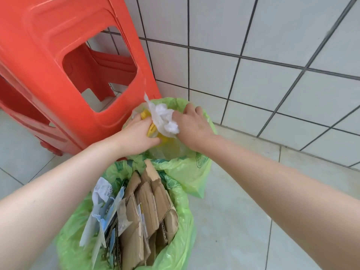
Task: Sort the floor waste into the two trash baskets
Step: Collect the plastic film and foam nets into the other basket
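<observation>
Plastic wad: a crumpled clear-white plastic wrap [164, 118] sits right between the two hands, over the mouth of the far basket, a loose tail sticking up toward the stool.
Yellow piece: a yellow plastic item [151, 124] is tucked under and left of the wrap, against the left palm; what exactly it is, hard to tell.
Left hand [139, 136]: curled closed around the yellow piece and the lower edge of the wrap, fingers hidden underneath.
Right hand [191, 126]: knuckles up, fingers bent down onto the right side of the wrap, pressing or pinching it; fingertips out of sight.
Far basket [202, 164]: green-lined, directly beneath both hands, clear plastic already showing inside, so this reads as the plastics bin.
Near basket [181, 221]: below the forearms, closer to the body, packed with torn cardboard [150, 207] and paper slips [104, 201] standing on end.
Step in hand: looks like stuffing the plastic load down into the far basket.
How to do it well: push the wad low past the rim before letting go, since springy film tends to puff back out; fold that upright tail in with the right hand; keep the liner from being dragged down with it.
Risk: light film may drift off onto the floor [233, 221] or into the cardboard side.
Surroundings: red plastic stool [58, 75] just left of the left hand, tiled wall [272, 65] beyond the right.
</observation>
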The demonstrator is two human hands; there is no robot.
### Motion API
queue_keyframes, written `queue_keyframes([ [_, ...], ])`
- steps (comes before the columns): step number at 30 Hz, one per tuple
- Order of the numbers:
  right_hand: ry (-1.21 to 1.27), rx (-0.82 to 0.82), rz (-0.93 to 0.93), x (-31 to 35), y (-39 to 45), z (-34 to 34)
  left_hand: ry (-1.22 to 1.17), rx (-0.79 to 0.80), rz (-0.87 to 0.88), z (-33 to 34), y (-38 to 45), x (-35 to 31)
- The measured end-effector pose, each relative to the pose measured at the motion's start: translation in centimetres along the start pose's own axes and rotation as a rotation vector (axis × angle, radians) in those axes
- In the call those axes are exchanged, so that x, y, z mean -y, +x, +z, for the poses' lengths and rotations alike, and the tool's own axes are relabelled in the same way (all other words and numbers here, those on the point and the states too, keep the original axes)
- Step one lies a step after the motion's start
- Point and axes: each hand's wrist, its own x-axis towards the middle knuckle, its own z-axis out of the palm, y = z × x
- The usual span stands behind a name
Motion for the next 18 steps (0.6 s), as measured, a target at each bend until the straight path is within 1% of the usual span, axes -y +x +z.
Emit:
queue_keyframes([
  [4, -0.146, 0.196, 0.038, 0.4, 0.6, 0.0, -0.120, -0.124, 0.029, -0.9, -1.3, -0.4],
  [6, -0.146, 0.247, 0.059, 0.6, 0.9, 0.3, -0.110, -0.125, 0.079, -0.9, -1.5, -0.5],
  [8, -0.134, 0.264, 0.068, 0.8, 1.0, 0.3, -0.001, -0.057, 0.110, -0.5, -1.6, -0.5],
  [10, -0.129, 0.255, 0.069, 0.9, 0.7, -0.1, 0.117, 0.031, 0.077, 0.0, -1.3, -0.6],
  [12, -0.147, 0.212, 0.050, 1.0, -0.1, -0.9, 0.180, 0.105, 0.023, 0.5, -0.7, -0.6],
  [14, -0.217, 0.144, 0.023, 0.9, -1.0, -1.6, 0.232, 0.162, 0.002, 0.8, 0.0, -0.8],
  [16, -0.275, 0.111, 0.028, 1.0, -1.6, -2.0, 0.278, 0.214, -0.020, 1.2, 0.6, -1.2],
  [18, -0.244, 0.155, 0.059, 1.0, -1.7, -2.0, 0.322, 0.276, -0.046, 1.7, 1.2, -1.5],
])
